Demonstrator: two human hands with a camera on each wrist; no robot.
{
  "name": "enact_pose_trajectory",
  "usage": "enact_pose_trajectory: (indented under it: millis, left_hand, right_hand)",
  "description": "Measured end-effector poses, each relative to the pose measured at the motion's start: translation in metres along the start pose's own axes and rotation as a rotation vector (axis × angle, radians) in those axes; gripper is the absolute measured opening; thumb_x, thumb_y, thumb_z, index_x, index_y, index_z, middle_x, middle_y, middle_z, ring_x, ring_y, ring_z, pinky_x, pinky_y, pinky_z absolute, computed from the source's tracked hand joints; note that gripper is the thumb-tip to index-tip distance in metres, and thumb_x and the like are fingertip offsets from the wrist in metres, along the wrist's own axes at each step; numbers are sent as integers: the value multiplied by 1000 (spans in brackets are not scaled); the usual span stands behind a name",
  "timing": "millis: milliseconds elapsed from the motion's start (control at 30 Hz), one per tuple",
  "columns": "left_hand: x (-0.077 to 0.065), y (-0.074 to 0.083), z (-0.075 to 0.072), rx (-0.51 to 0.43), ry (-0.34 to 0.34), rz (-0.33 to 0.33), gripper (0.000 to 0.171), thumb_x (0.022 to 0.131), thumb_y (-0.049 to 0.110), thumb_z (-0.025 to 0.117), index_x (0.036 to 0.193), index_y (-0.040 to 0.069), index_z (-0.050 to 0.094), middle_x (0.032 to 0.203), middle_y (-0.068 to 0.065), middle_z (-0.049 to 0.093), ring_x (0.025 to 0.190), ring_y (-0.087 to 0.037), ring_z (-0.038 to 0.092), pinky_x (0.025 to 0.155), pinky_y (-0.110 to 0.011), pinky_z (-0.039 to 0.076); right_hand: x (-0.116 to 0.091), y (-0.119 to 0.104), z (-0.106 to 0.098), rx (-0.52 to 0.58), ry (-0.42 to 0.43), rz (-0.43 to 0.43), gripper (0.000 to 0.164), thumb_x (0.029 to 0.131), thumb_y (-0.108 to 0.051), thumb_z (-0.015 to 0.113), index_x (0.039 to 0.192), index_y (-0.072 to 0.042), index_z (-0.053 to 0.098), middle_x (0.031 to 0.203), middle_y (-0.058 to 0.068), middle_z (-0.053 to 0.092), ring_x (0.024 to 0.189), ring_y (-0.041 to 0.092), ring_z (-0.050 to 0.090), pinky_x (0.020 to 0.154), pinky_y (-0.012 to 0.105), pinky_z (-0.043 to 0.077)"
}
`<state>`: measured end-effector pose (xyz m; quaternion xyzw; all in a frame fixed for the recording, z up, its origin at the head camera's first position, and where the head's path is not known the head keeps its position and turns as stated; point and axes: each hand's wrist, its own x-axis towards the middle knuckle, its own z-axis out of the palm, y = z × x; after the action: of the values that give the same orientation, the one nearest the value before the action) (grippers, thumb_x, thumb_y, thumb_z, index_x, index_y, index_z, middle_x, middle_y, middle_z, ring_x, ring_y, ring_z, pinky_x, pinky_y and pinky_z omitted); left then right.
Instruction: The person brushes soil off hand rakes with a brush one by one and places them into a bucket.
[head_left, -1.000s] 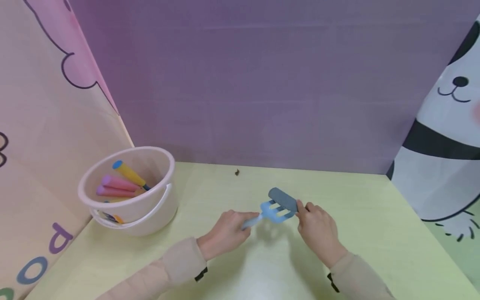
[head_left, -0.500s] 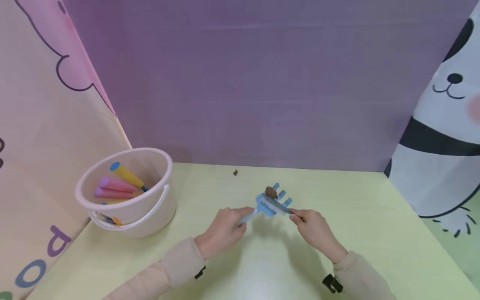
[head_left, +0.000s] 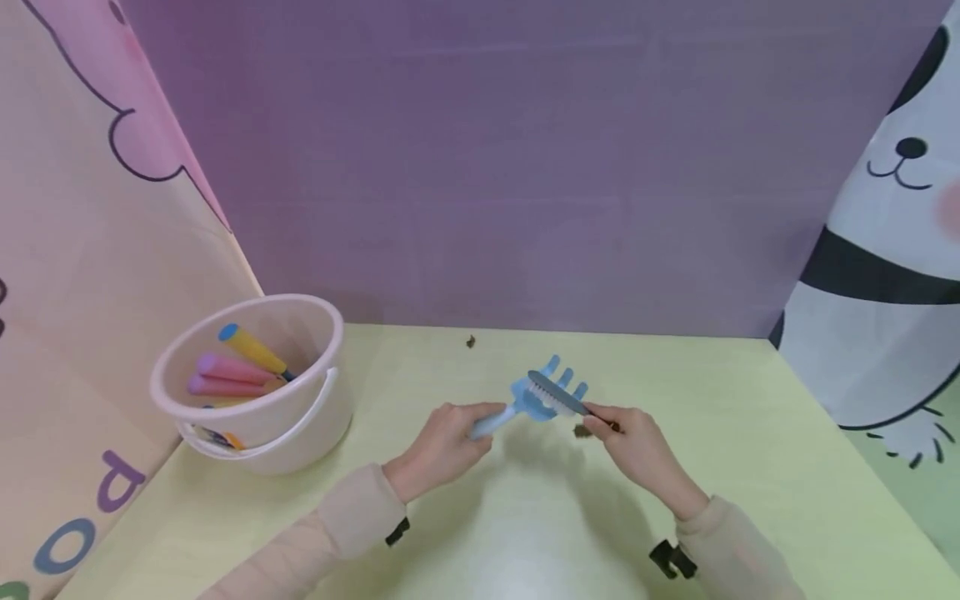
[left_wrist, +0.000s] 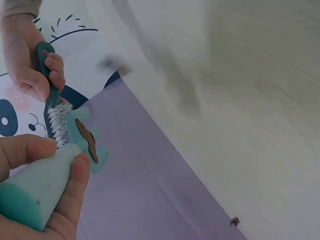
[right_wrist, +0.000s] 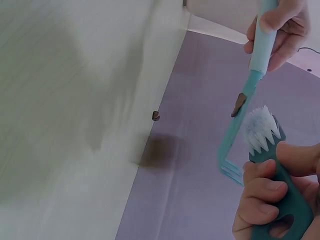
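Observation:
My left hand (head_left: 446, 446) grips the pale blue handle of a small garden hand rake (head_left: 491, 422), tines pointing away to the right, held above the table. A brown dirt patch (left_wrist: 87, 140) clings to the rake head. My right hand (head_left: 637, 450) holds a grey-green brush (head_left: 562, 393), its white bristles (right_wrist: 260, 127) turned toward the rake head and overlapping it in the head view. Just below the right fingers a brown clump (head_left: 582, 431) shows, blurred in the right wrist view, apart from both tools.
At the left stands a pale pink bucket (head_left: 307, 450) holding a yellow-handled tool (head_left: 255, 348) and pink handles (head_left: 232, 367). A small brown crumb (head_left: 470, 341) lies near the table's back edge. Behind rises a purple panel (head_left: 480, 167); a panda print (head_left: 877, 333) is at the right.
The rake has turned over, and the brush has gone from its back to its bristles against the rake head. The brown clump on the rake head has come off and dropped to the right.

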<state>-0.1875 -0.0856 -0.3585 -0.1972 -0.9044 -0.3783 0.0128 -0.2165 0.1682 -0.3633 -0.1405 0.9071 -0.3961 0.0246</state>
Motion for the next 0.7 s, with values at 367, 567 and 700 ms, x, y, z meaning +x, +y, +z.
enact_pose_trajectory:
  millis: [367,567,700]
  left_hand:
    - [0,1,2,-51,-19,-31,44,84,2,57,127,4,53,117,-19,61,39,-3,38,33,-14,36]
    - [-1,0,0,-40,-17,-39,43,85,3,57,128,4,53,116,-18,61,39,-3,37,34,-13,34]
    - [-2,-2,-1,-22,-11,-24,43,85,3,56,128,4,53,117,-18,61,38,-2,35,34,-13,33]
  right_hand:
    - [1,2,-2,4,32,1,36,93,-20,52,124,-2,55,59,1,43,44,6,31,40,20,31]
    - [3,4,-6,3,62,1,36,94,-20,51,125,-3,55,58,1,39,46,6,27,40,19,28]
    - [2,5,-8,15,86,4,38,94,-22,50,126,-2,54,59,1,39,48,7,28,42,20,29]
